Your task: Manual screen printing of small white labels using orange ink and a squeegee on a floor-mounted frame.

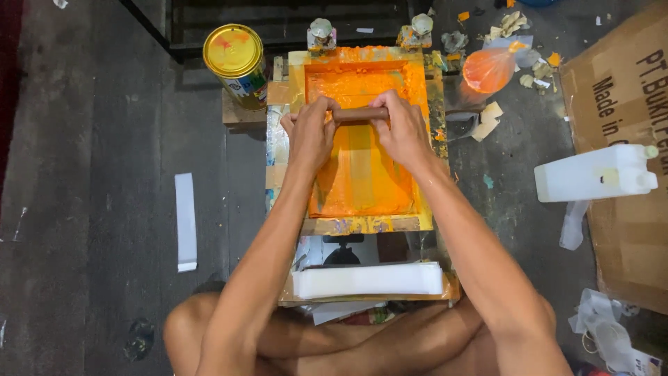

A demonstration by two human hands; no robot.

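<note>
**Squeegee gripped two-handed over an orange-inked printing screen**

Squeegee (358,113) with brown wooden handle, lying crosswise over the upper half of the screen-printing frame (362,224), clasped at both ends. Left hand (311,134) curled tight around the handle's left end, fingers folded over the top, knuckles up. Right hand (399,127) wrapped the same way around the right end, fingers closed over the wood, a short bare stretch of handle showing between the two fists. Both forearms stretched forward from crossed bare legs at the bottom of the view.

Under the hands, thick orange ink (362,174) spread across the mesh, paler in a vertical band below the handle. Just beyond the fingertips, the far edge of the frame, caked in orange, with two clamps (321,31) fixed at its top corners. Near the wrists' side, below the frame's near edge, a stack of clear plastic sheets (369,280) lying flat.

Left of the left hand and a little farther off, a yellow-lidded tin can (235,59). Farther left on the dark floor, a single white strip (185,221). Right of the right hand, a tied plastic bag of orange ink (489,69) amid crumpled scraps; farther right, a white plastic jerrycan (595,173) lying on its side, touching a flattened brown cardboard box (626,97).
</note>
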